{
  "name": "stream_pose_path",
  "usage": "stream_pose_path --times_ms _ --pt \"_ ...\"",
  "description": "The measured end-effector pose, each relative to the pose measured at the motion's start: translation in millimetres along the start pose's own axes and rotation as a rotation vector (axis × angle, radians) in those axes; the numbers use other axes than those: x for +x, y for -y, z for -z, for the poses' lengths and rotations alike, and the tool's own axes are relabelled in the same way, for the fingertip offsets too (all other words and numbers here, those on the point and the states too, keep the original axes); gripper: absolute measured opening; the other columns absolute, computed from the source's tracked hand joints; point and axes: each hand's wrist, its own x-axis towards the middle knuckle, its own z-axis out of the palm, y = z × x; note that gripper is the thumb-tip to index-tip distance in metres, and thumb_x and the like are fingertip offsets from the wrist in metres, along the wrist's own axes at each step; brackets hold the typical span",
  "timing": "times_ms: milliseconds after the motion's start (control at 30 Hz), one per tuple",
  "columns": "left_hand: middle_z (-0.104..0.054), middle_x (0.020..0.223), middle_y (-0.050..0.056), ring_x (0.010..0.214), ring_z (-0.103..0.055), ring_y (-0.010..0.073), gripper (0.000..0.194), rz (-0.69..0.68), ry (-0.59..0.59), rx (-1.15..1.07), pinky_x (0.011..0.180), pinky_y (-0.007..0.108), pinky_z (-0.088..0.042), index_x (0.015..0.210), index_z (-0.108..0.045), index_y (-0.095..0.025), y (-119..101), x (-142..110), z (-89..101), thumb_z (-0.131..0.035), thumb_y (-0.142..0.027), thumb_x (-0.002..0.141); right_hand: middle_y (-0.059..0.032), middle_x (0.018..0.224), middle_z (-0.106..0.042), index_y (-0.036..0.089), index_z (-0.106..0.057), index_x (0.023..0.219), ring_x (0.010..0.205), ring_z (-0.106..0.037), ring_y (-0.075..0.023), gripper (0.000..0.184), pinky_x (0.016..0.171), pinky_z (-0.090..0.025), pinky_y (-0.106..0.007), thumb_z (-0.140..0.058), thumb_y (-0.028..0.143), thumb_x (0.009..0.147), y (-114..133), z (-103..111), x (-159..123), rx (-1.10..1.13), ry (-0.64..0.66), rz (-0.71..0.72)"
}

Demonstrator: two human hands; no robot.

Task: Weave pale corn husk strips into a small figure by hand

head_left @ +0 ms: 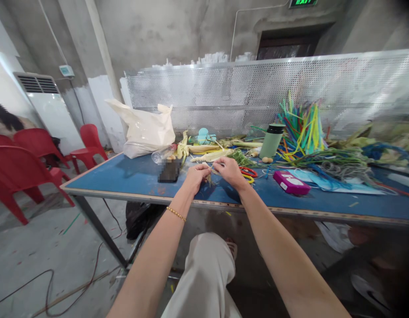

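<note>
My left hand (198,175) and my right hand (230,172) meet above the table's front edge, fingertips pinched together. A small pale strip of corn husk (208,178) hangs from the left fingertips. The right fingertips pinch close beside it, apparently on the same husk; the exact hold is too small to see. Just behind the hands lie pale corn husks (211,156). Red- and yellow-handled scissors (248,173) rest to the right of my right hand. Left of my left hand is a dark, blurred-out flat object (169,170).
On the blue table (101,174) stand a white plastic bag (148,132), a green bottle (272,141), a purple box (291,183) and a bundle of coloured pipe cleaners (303,128). Cords and husks pile at right. A perforated metal panel (204,97) backs the table; red chairs (22,170) stand left.
</note>
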Motion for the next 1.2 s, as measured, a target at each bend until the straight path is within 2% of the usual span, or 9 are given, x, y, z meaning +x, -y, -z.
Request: stream_pose_path --times_ms 333,767,867,933,1000,1067,1133,1200 --pt "-0.056 0.058 -0.001 0.052 -0.046 0.0078 0.025 -0.005 0.045 0.018 0.052 0.024 -0.033 0.064 -0.066 -0.012 2.6 -0.8 3.6 -0.086 -0.024 0.055 -0.0071 0.075 -0.076 0.017 -0.071 0.071 0.074 -0.067 -0.0207 0.011 0.076 -0.049 -0.031 -0.063 0.021 0.078 -0.3 -2.6 1.3 -0.036 -0.02 -0.017" --pt "-0.052 0.056 -0.002 0.051 -0.044 0.0078 0.028 -0.022 0.062 0.025 0.052 0.025 -0.031 0.061 -0.062 -0.013 1.3 -2.3 2.4 -0.087 -0.024 0.053 -0.0064 0.073 -0.075 0.018 -0.07 0.069 0.073 -0.068 -0.0208 0.011 0.079 -0.051 -0.032 -0.063 0.021 0.076 -2.4 -3.3 2.1 -0.045 -0.032 -0.019" --pt "-0.053 0.056 -0.001 0.051 -0.045 0.008 0.027 -0.01 0.038 0.012 0.052 0.025 -0.032 0.061 -0.063 -0.013 2.2 -1.1 2.8 -0.087 -0.022 0.053 -0.0073 0.079 -0.076 0.018 -0.07 0.072 0.078 -0.07 -0.0221 0.007 0.081 -0.053 -0.033 -0.065 0.021 0.075 -5.5 -4.8 2.9 0.004 -0.031 -0.036" --pt "-0.055 0.057 -0.001 0.051 -0.046 0.0079 0.026 -0.002 -0.006 -0.021 0.052 0.024 -0.032 0.061 -0.062 -0.013 2.4 0.3 3.4 -0.087 -0.021 0.054 -0.0072 0.081 -0.077 0.018 -0.07 0.08 0.077 -0.071 -0.0222 0.008 0.078 -0.055 -0.033 -0.069 0.025 0.075 -8.0 -6.5 3.0 0.096 -0.036 -0.086" --pt "-0.055 0.057 0.0 0.051 -0.046 0.0076 0.027 0.002 -0.056 -0.065 0.052 0.024 -0.032 0.061 -0.062 -0.013 2.0 1.7 4.2 -0.087 -0.02 0.054 -0.0073 0.078 -0.076 0.018 -0.07 0.082 0.071 -0.071 -0.0225 0.017 0.07 -0.056 -0.033 -0.072 0.034 0.078 -9.5 -7.9 2.2 0.207 0.004 -0.187" --pt "-0.056 0.059 0.0 0.051 -0.047 0.0077 0.028 0.007 -0.087 -0.097 0.051 0.024 -0.032 0.062 -0.062 -0.013 1.2 2.5 4.8 -0.088 -0.021 0.055 -0.0078 0.071 -0.074 0.017 -0.069 0.074 0.065 -0.07 -0.023 0.03 0.065 -0.056 -0.033 -0.07 0.047 0.081 -9.1 -8.2 0.5 0.28 0.105 -0.267" --pt "-0.057 0.059 0.0 0.052 -0.047 0.0077 0.029 0.009 -0.098 -0.109 0.051 0.024 -0.033 0.064 -0.063 -0.013 0.5 2.4 4.9 -0.089 -0.021 0.054 -0.0071 0.066 -0.072 0.017 -0.067 0.065 0.063 -0.069 -0.0222 0.037 0.065 -0.055 -0.032 -0.07 0.051 0.08 -7.2 -7.4 -1.6 0.303 0.181 -0.227" --pt "-0.056 0.059 -0.001 0.051 -0.047 0.0073 0.029 -0.003 -0.096 -0.107 0.05 0.024 -0.033 0.063 -0.063 -0.013 0.2 1.7 4.6 -0.089 -0.021 0.053 -0.0049 0.064 -0.071 0.018 -0.066 0.063 0.063 -0.068 -0.0204 0.035 0.065 -0.053 -0.03 -0.074 0.049 0.076 -4.5 -6.0 -3.5 0.31 0.191 -0.121"
